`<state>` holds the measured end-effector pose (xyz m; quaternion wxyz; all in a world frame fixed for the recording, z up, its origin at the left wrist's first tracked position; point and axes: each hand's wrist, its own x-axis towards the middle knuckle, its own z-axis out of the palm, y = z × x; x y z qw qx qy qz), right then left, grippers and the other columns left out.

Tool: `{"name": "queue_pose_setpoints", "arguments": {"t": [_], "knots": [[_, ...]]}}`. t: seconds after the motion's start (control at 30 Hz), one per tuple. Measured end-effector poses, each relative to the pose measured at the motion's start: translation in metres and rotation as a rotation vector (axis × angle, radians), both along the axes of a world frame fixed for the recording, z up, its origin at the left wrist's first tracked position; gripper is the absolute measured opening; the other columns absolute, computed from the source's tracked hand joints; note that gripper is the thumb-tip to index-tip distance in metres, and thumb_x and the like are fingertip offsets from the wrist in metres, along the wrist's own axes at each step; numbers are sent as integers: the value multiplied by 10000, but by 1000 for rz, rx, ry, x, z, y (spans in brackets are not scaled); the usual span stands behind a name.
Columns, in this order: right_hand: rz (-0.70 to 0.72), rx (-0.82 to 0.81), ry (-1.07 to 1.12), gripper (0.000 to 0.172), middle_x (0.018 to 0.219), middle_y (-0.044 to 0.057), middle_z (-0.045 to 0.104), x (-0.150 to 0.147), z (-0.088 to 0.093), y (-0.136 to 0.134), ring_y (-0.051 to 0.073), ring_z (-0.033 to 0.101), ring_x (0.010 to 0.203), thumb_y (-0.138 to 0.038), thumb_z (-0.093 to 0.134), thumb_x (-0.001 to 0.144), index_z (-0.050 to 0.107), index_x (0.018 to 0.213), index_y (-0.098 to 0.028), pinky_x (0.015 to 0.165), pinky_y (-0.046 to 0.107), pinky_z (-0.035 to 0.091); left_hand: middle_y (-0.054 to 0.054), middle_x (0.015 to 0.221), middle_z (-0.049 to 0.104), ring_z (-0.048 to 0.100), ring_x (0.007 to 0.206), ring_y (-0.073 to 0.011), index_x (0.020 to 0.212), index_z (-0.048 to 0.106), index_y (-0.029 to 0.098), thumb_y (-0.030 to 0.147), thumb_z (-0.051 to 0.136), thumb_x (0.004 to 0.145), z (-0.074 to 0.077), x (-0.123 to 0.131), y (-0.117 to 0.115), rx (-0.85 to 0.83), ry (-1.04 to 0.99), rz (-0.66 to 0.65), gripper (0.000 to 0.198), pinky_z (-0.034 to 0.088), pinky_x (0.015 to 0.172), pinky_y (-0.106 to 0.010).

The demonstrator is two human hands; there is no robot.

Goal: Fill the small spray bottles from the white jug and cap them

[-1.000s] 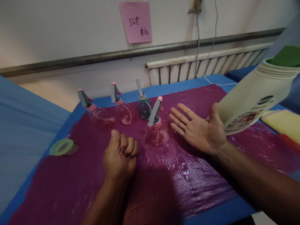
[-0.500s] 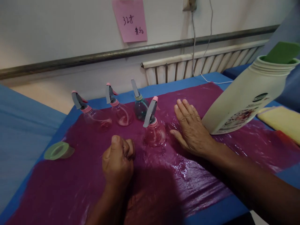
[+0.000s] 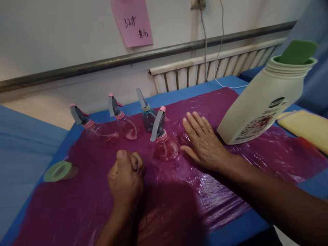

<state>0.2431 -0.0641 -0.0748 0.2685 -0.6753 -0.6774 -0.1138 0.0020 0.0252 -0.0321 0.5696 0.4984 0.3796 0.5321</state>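
My left hand [image 3: 126, 179] is closed in a fist, thumb uppermost, over the purple plastic sheet [image 3: 64, 208]; nothing shows between its fingers. My right hand [image 3: 205, 145] lies flat, palm down with fingers stretched out, on the wet, shiny part of the sheet. Between the hands stands a clear spray bottle [image 3: 166, 148] with a pink collar and grey trigger. Behind it is a bluish spray bottle [image 3: 148, 118]. To the left are two more pink-collared ones, a spray bottle [image 3: 130, 128] and another spray bottle [image 3: 99, 133]. Just right of my right hand stands a large pale green jug [image 3: 258, 106].
A green cup [image 3: 60, 171] lies tipped at the left. Something green [image 3: 297, 51] sticks out of the jug's mouth. A yellow folded cloth [image 3: 304, 128] lies far right. Behind the blue table [image 3: 251, 222] are a radiator [image 3: 184, 75], a pipe [image 3: 102, 65] and hanging cables [image 3: 205, 44].
The view has shifted slightly, so most things sit a little further left. Both hands keep their poses, with the left closed and the right flat on the sheet.
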Motion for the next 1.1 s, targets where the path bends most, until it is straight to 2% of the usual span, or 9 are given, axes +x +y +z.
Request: {"name": "queue_pose_setpoints", "arguments": {"t": [0.1,0.2,0.27,0.37,0.47,0.57,0.73,0.83,1.1], "knots": [[28,13,36,1048,1941,170,189,0,-4,0,412,142,1811,-400,662,1091,-35,1863,-276,1447,726,223,-11,734,641,541,610,-143,786,687,218,512,738,1092,-8,0,3,68,122,63,428,443,571,-251],[50,23,71,998,1931,166,237,1,-7,0,421,192,1800,-392,656,1093,28,1861,-286,1439,741,235,-73,1056,814,743,904,-190,1080,815,226,382,792,1071,-11,2,4,139,207,95,158,584,853,-282],[69,29,93,920,1901,177,322,2,-6,-1,422,250,1784,-382,653,1094,143,1850,-265,1435,740,253,-92,1228,824,776,1100,-225,1201,829,241,349,805,1062,-12,3,2,156,227,73,178,587,1007,-315],[151,30,140,716,1764,181,552,3,-3,-3,404,457,1690,-373,635,1103,402,1768,-243,1412,722,334,-105,1356,812,768,1249,-275,1305,826,257,402,776,1081,-14,2,-3,166,281,-18,271,572,1124,-372],[259,22,203,541,1581,154,724,3,1,-5,378,646,1525,-391,612,1118,586,1645,-269,1337,724,450,-112,1364,818,786,1192,-285,1386,802,265,465,700,1121,-17,0,-7,191,351,-95,347,592,1097,-397],[299,13,246,498,1489,174,774,2,2,-6,387,716,1422,-405,621,1114,651,1583,-243,1257,735,528,-101,1289,839,782,1143,-285,1340,829,271,462,704,1113,-18,-2,-9,217,414,-105,322,594,1085,-400],[314,-20,337,491,1456,189,785,3,0,-5,380,749,1355,-343,624,1100,665,1571,-210,1206,677,590,-94,1225,842,774,1130,-283,1239,867,272,346,869,978,-18,0,-9,185,417,-115,272,578,1101,-402],[348,-33,358,499,1483,171,773,4,-2,-5,350,745,1368,-293,600,1107,625,1601,-223,1204,628,609,-84,1184,822,771,1101,-264,1210,859,255,252,881,918,-20,2,-8,262,444,-123,293,591,1084,-403],[310,110,340,485,1434,156,782,4,3,-11,316,766,1307,-226,664,1079,626,1563,-238,1130,559,653,-95,1334,768,759,1208,-257,1337,761,243,211,763,984,-30,-1,-7,513,584,-168,354,633,1110,-456]]}}
